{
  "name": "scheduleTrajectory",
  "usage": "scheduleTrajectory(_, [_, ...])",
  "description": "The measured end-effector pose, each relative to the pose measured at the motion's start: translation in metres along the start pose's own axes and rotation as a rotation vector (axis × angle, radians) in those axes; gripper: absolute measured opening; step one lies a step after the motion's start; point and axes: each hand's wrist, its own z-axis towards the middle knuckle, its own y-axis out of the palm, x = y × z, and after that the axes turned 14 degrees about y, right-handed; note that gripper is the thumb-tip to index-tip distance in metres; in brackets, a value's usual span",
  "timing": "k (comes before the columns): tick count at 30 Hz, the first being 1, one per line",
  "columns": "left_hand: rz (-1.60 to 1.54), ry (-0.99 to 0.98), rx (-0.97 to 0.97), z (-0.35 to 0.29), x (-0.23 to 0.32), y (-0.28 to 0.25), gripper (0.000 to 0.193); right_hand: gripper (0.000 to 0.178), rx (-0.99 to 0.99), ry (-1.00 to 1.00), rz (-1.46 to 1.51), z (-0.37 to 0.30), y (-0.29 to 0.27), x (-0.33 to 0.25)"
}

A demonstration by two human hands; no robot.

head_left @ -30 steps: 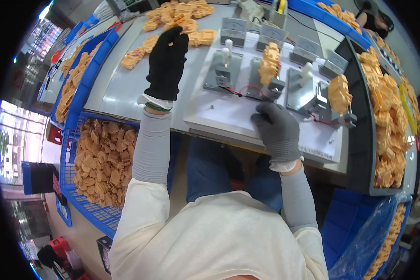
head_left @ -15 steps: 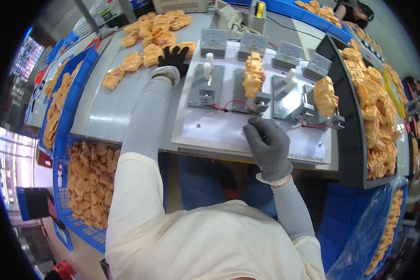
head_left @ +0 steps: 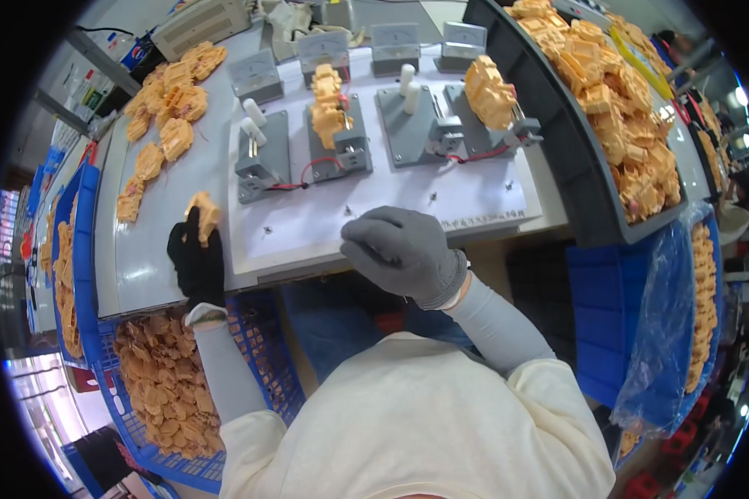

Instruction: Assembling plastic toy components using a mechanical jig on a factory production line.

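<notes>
Far left, low: blue basket (head_left: 187, 476) heaped with tan-orange pieces, beside the bench (head_left: 133, 270). On bench, loose orange pieces (head_left: 176, 139) trail toward the front. Left hand (head_left: 198, 262), black glove, pinching one orange part (head_left: 204, 218) just left of the white board (head_left: 308, 237). On board, four grey fixtures: first and third show white pegs (head_left: 412, 99); second and fourth carry orange pieces (head_left: 490, 93). Right hand (head_left: 404, 254), grey glove, over board's front edge, fingers curled; cannot tell whether fingertips meet or hold anything. Right: dark grey bin (head_left: 551, 133), piled with orange pieces.
</notes>
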Motion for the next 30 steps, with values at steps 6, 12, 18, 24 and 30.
scheduleTrajectory(6, [-0.804,-0.609,0.471,-0.038,-0.015,-0.015,0.046,0.02,0.108,-0.09,-0.229,-0.026,-0.06,0.022])
scheduleTrajectory(12, [-1.151,-0.59,0.61,-0.06,-0.064,0.023,0.078,0.014,0.621,0.381,-0.177,-0.03,-0.108,0.078])
scheduleTrajectory(18, [-1.348,-0.762,0.635,-0.025,-0.017,0.02,0.049,0.012,0.435,0.256,-0.378,-0.031,-0.099,0.101])
scheduleTrajectory(24, [-1.386,-0.711,0.5,-0.008,0.003,-0.001,0.031,0.008,0.409,0.318,-0.286,-0.031,-0.105,0.1])
scheduleTrajectory(30, [-1.338,-0.626,0.457,-0.022,-0.021,0.006,0.036,0.006,0.415,0.348,-0.215,-0.03,-0.104,0.102])
